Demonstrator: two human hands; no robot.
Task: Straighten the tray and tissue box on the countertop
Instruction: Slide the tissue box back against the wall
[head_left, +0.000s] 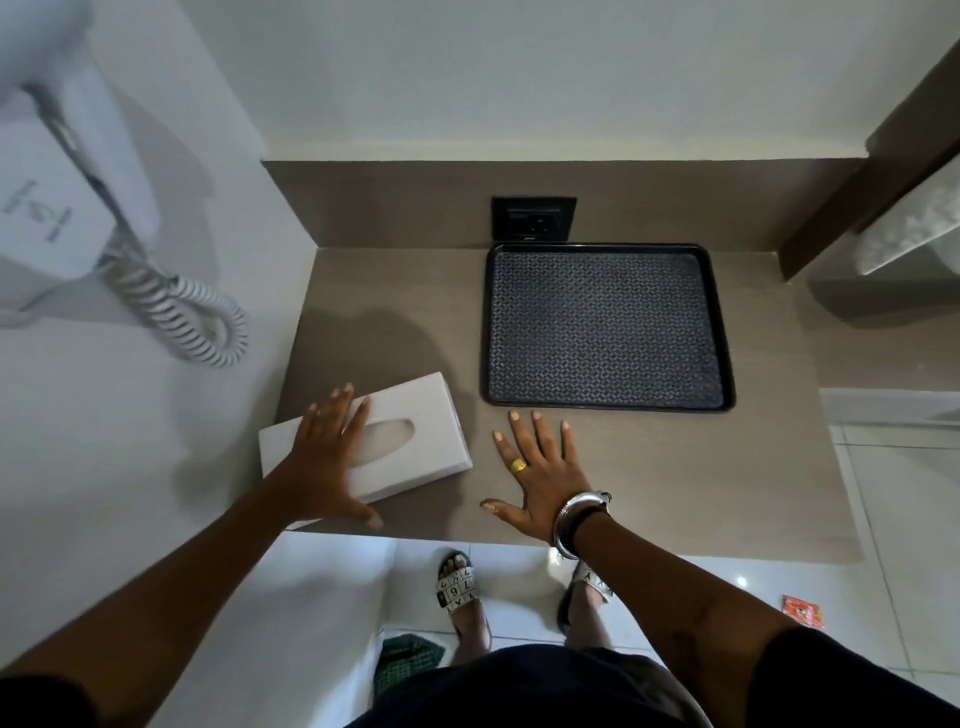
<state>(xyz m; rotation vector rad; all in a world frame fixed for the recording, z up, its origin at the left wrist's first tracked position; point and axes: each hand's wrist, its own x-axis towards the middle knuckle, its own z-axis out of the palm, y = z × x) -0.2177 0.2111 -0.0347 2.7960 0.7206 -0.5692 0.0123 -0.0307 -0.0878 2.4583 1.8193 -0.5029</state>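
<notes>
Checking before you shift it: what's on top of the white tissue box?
Only the left hand, lying flat on the white rectangular tissue box, covering its left half and part of the oval slot. Whether tissue protrudes cannot be seen.

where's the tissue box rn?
Head view: the tissue box lies skewed at the countertop's front-left corner, under the left hand, left of the black tray.

The left sandal (457, 584), on the floor at the near edge, carries black digits in squares; "6" and "7" can be read. The wall-mounted hair dryer (49, 208), far left, bears a grey logo too blurred to read.
</notes>
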